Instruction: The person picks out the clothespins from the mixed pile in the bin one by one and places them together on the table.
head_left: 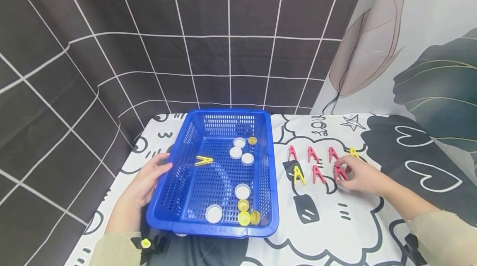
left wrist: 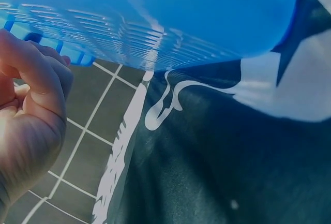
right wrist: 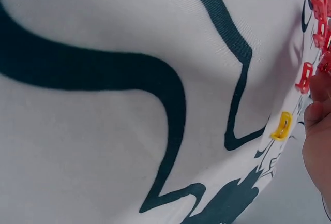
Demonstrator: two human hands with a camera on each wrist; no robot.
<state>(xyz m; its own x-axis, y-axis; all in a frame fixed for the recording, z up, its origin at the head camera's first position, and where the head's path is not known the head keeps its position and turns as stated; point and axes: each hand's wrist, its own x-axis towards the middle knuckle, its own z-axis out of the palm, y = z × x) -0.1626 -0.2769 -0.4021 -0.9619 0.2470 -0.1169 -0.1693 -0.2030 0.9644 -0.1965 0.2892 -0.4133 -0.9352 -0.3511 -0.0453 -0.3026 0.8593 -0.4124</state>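
Observation:
On the table stands a blue plastic basket, gripped at its left rim by my left hand. Inside it lie a yellow clothespin, several white bottle caps and several yellow caps. To the basket's right, my right hand pinches a red clothespin at the table surface, thumb and fingers on either side of it. Around that hand are several other red clothespins, a yellow clothespin at the row's left end and another yellow clothespin behind the fingers.
A white cloth with black cartoon drawings covers the table. Behind it hangs a dark curtain with a white grid, and a leaf-patterned curtain is on the right. A white round edge peeks out under the basket's front.

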